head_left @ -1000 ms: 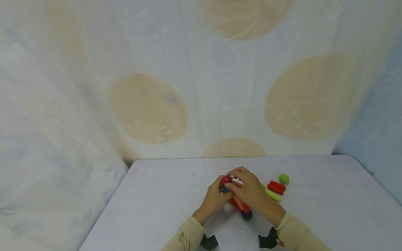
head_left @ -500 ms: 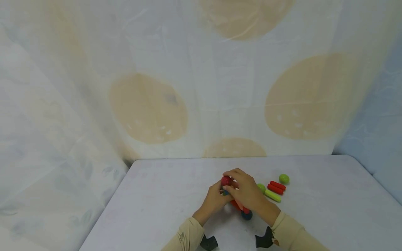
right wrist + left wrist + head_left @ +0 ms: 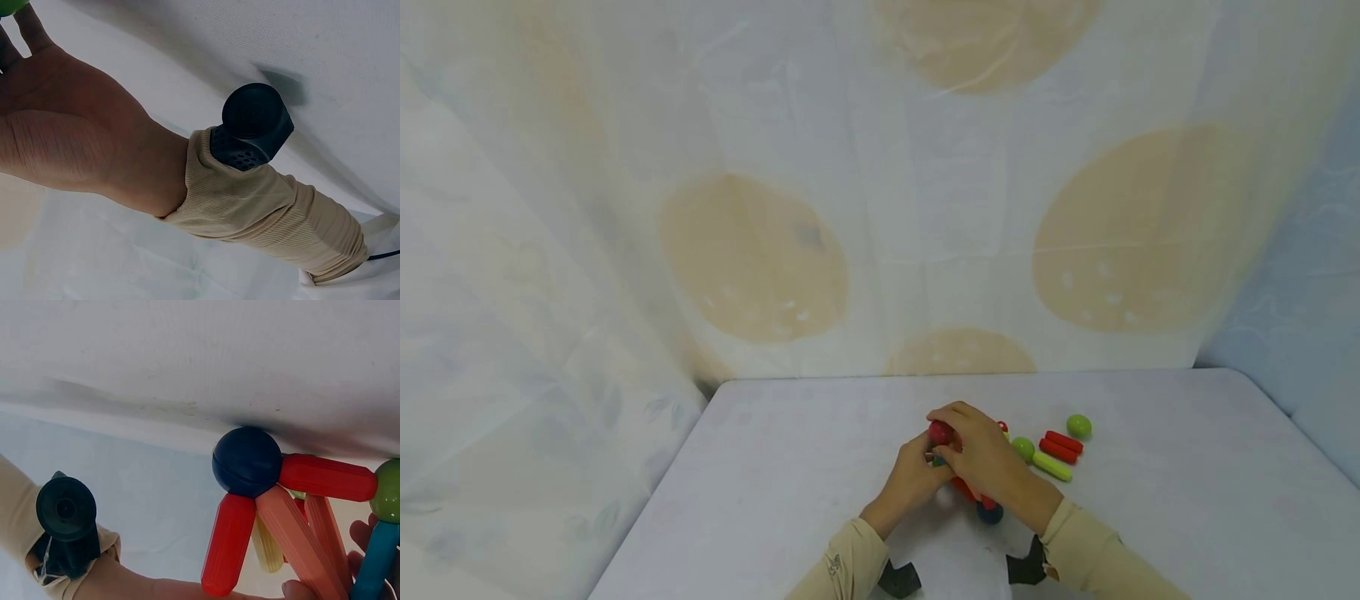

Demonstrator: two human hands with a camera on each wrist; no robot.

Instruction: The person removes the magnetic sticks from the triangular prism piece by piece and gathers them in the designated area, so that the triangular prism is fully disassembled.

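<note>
While clasped: hands (image 3: 955, 467), red ball (image 3: 938, 431).

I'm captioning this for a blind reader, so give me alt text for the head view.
Both hands, left hand and right hand, grip a toy of colored rods and balls on a pale table. Loose green and red pieces lie beside the right hand.

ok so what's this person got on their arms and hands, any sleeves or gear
Both hands are bare: the left hand and right hand wear no gloves or rings that show. Each arm wears a long beige ribbed-knit sleeve ending at the wrist. A small black camera with a round lens is strapped at each wrist, over the cuff. A thin blue cable shows by the sleeve's far end.
</note>
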